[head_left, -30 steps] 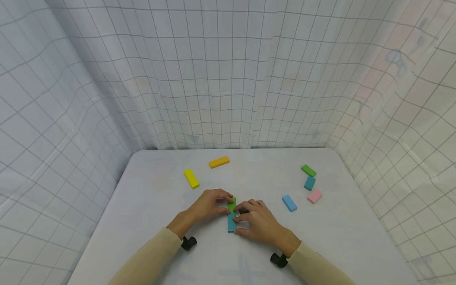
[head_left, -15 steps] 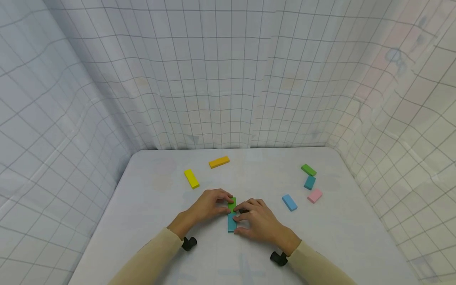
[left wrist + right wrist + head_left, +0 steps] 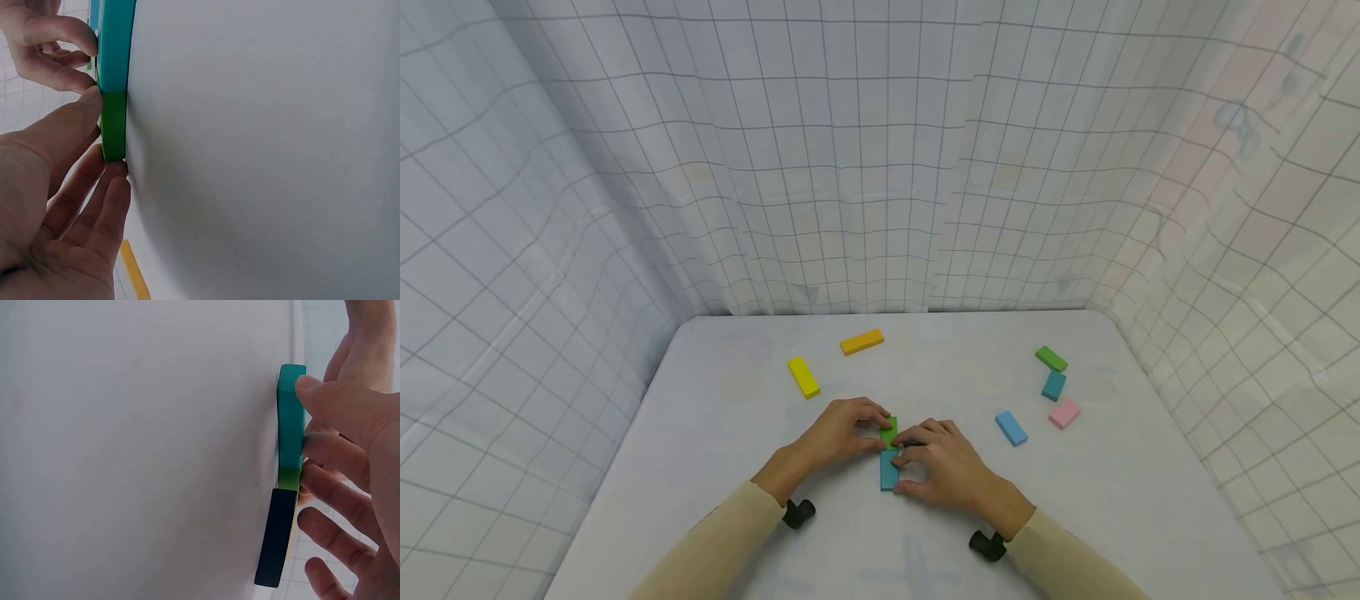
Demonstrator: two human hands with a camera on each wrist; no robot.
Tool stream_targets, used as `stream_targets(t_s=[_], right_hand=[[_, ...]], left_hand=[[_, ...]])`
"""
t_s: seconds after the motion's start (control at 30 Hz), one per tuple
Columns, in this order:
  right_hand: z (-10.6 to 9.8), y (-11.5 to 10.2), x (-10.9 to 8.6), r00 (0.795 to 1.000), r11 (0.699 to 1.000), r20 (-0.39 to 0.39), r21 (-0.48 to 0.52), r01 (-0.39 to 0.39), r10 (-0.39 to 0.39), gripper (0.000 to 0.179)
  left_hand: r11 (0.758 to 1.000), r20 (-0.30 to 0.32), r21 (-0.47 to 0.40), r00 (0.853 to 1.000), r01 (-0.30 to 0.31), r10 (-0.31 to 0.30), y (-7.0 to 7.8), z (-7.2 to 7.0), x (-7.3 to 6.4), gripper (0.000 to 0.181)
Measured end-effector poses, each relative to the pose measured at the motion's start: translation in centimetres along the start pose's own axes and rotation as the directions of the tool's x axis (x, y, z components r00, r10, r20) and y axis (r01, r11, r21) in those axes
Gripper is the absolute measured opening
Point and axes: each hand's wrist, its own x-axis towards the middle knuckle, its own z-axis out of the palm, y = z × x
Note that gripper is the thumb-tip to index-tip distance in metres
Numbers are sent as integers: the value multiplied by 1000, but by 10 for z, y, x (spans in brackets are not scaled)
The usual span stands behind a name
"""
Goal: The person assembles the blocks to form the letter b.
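A green block (image 3: pixel 888 431) and a teal block (image 3: pixel 888 472) lie flat, end to end, on the white table. My left hand (image 3: pixel 846 433) pinches the green block, with the thumb by the joint and the fingertips around its far end in the left wrist view. My right hand (image 3: pixel 943 467) holds the teal block between the thumb (image 3: pixel 309 382), at its near end, and the forefinger farther along. Beneath the right hand's other fingers a dark navy block (image 3: pixel 276 537) sits beside the green one, mostly hidden in the head view.
Beyond the left hand are a yellow block (image 3: pixel 803 377) and an orange block (image 3: pixel 862 342). Rightward lie a light blue block (image 3: pixel 1011 427), a pink block (image 3: pixel 1064 413), a second teal block (image 3: pixel 1053 385) and another green block (image 3: pixel 1051 358). Gridded white curtains (image 3: pixel 850 167) enclose the table.
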Motion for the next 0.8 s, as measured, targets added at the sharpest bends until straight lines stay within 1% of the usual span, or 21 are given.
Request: stream_targets(t_s=[0.13, 0.27, 0.37, 0.43, 0.57, 0.67, 0.8], right_hand=[[-1, -1, 0, 1000, 1000, 9, 20, -9, 9, 36], [-3, -1, 0, 1000, 999, 21, 44, -21, 20, 37], [-2, -1, -1, 999, 999, 27, 48, -23, 22, 36], [-1, -1, -2, 999, 999, 29, 48, -24, 23, 36], [0, 0, -2, 999, 998, 36, 47, -30, 28, 35], [0, 1, -1, 999, 998, 40, 44, -34, 33, 35], [0, 3, 0, 999, 998, 41, 46, -36, 34, 35]], left_hand=[[1000, -1, 7, 1000, 0, 0, 0, 1, 0, 29], [1000, -1, -3, 1000, -3, 3, 0, 2, -2, 27], [1000, -4, -2, 1000, -8, 8, -1, 2, -5, 26], [1000, -15, -3, 1000, 5, -6, -2, 2, -7, 26], [997, -70, -3, 994, 80, -80, -2, -5, -12, 24], [992, -132, 10, 983, 130, -127, -4, -14, -14, 23], [984, -205, 50, 966, 172, -159, -11, -28, -18, 26]])
